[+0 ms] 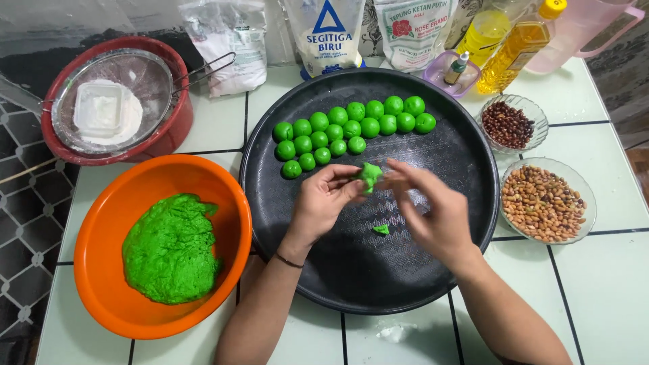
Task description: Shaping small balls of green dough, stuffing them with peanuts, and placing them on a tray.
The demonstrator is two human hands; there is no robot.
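Green dough piece (370, 176) sits pinched between both hands above the middle of a round black tray (466, 155). Left hand (323, 203) grips it with fingertips closed around it; right hand (433, 206) meets it from the other side, though its fingertips are blurred, so that grip is uncertain. A small green scrap (381, 230) lies on the tray just below. Nearer left, an orange bowl (101, 270) holds a large dough mass (170, 249). Farther back, rolled green balls (348, 130) lie in rows. Right of the tray, two glass dishes of peanuts (543, 203) and darker beans (508, 124).
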